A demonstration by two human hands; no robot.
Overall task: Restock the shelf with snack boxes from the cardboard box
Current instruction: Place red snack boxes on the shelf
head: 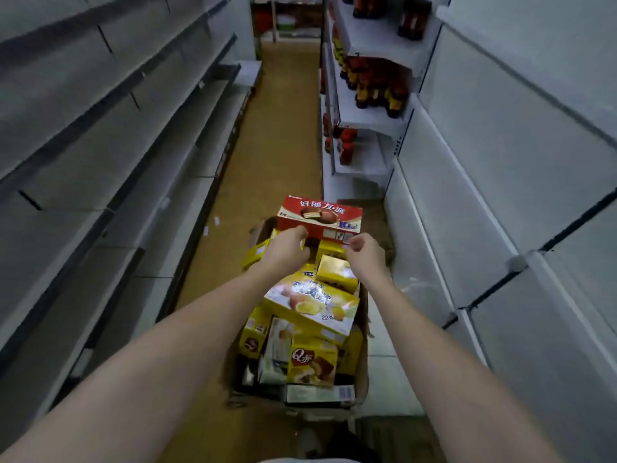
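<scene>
Red chocolate-pie box (319, 215) rises at twelve o'clock over the cardboard box (362, 379) of yellow snack boxes (312, 304), left hand (287, 246) and right hand (363, 249) gripping its near corners, apparently to carry it level to the bare shelves (110, 182) at nine o'clock.

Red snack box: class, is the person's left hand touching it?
Touching. The head view shows the left hand with its fingers against the red snack box's lower left edge.

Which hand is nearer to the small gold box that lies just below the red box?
The right hand. It holds the red box at its near right corner, just above the small gold box. The left hand holds the near left corner, farther from it.
</scene>
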